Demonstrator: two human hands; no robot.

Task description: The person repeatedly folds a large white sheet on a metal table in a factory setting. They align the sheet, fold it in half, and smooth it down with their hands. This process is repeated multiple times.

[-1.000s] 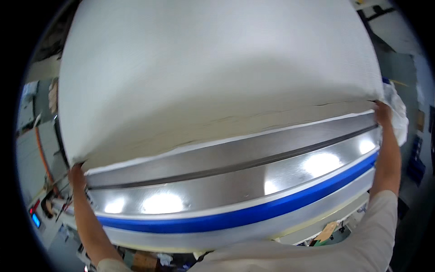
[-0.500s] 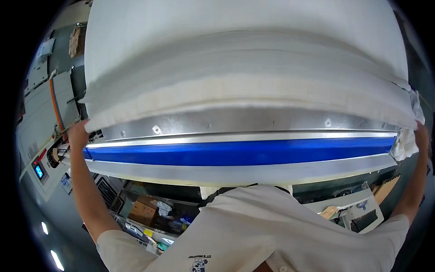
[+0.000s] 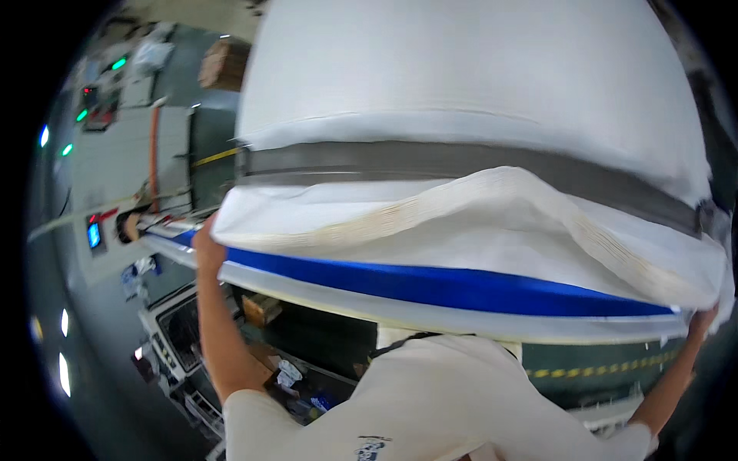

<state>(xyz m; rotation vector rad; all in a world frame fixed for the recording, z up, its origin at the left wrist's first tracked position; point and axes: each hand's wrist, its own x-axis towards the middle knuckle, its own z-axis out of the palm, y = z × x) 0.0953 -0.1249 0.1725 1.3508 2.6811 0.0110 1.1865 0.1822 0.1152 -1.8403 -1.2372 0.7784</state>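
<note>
White cloth (image 3: 492,230), grasped by left hand (image 3: 207,246) and right hand (image 3: 701,321), partly hides the blue strip (image 3: 453,286).

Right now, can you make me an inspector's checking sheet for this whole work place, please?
Surface: grey metal bar across the middle; blue strip near the front edge.
Job's things: white fabric with a wavy, cream ribbed edge; broad white sheet beyond the bar.
Clutter: small brown box below, crumpled pale item nearby.
Hands: left hand holds the fabric's left end; right hand is at its right end, fingers mostly hidden.
Cables: orange line at left, cable or hose unclear.
Surroundings: lit blue screen at left; yellow-striped floor tape at right.
</note>
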